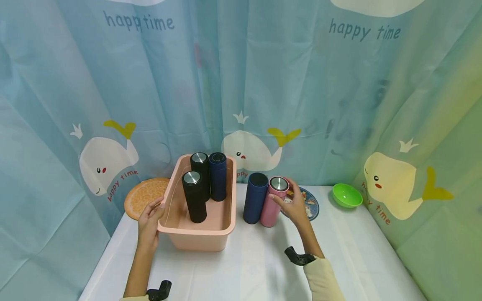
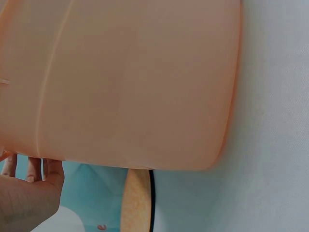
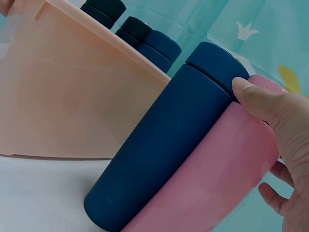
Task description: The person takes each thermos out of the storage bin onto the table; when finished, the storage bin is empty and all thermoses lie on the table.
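My left hand [image 1: 149, 219] grips the left rim of a peach plastic bin [image 1: 199, 241], its fingertips against the bin wall in the left wrist view. Two black thermos bottles [image 1: 195, 200] with silver lid tops and a dark blue thermos [image 1: 218, 179] stand upright inside the bin. Right of the bin, another blue thermos [image 1: 256, 198] stands on the table. Beside it is a pink thermos [image 1: 271, 211] with a silver lid top, and my right hand [image 1: 295, 205] holds it near the top. In the right wrist view the thumb lies across the pink bottle's neck, close to the blue one.
An orange-slice patterned round mat [image 1: 144, 196] lies behind my left hand. A dark patterned round mat [image 1: 310, 205] is partly hidden behind my right hand. A green bowl [image 1: 347, 195] sits at the back right. A whale-print curtain [image 1: 263, 83] hangs behind the white table [image 1: 256, 267].
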`<state>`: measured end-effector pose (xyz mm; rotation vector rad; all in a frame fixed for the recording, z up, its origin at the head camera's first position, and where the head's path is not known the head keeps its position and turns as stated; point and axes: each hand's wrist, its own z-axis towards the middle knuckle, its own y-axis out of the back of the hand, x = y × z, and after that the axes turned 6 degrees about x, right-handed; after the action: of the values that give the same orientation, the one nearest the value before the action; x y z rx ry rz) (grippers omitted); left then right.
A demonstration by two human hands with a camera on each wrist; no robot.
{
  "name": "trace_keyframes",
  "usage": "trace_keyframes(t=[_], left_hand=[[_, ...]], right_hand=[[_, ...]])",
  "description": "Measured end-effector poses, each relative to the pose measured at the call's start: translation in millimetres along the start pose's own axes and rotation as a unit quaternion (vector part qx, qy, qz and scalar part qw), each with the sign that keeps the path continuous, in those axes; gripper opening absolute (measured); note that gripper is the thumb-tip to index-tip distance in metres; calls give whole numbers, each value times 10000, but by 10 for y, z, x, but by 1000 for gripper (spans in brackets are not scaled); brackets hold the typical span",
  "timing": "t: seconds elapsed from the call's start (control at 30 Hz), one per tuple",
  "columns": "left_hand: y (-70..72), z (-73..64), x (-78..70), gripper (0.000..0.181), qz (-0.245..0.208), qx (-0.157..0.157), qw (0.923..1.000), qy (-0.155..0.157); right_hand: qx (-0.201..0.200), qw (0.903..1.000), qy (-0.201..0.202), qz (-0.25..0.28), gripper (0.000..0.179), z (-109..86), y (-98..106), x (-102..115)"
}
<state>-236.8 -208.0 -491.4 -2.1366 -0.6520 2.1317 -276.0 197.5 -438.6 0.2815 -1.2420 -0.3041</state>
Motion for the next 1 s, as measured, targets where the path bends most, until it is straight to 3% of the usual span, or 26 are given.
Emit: trace_keyframes(t=[0.17, 0.4, 0.53, 0.73, 1.0], left_hand=[[5, 4, 1, 44, 28, -11, 10000, 43], [11, -3, -3, 44, 44, -16, 10000, 71], [9, 0, -9, 44, 64, -13, 10000, 70], [3, 2, -22, 42, 75, 21, 10000, 58], [6, 3, -9, 43, 74, 21, 9999, 76]], right_hand=[[5, 10000, 87, -44, 75, 10, 17, 5], [-130, 9996, 249, 42, 77, 150, 27, -273], [-197, 9990, 403, 32, 77, 165, 40, -216], [-325, 9973, 658, 66, 75, 221, 65, -100], [-280, 9944, 1004, 180, 72, 249, 78, 427]])
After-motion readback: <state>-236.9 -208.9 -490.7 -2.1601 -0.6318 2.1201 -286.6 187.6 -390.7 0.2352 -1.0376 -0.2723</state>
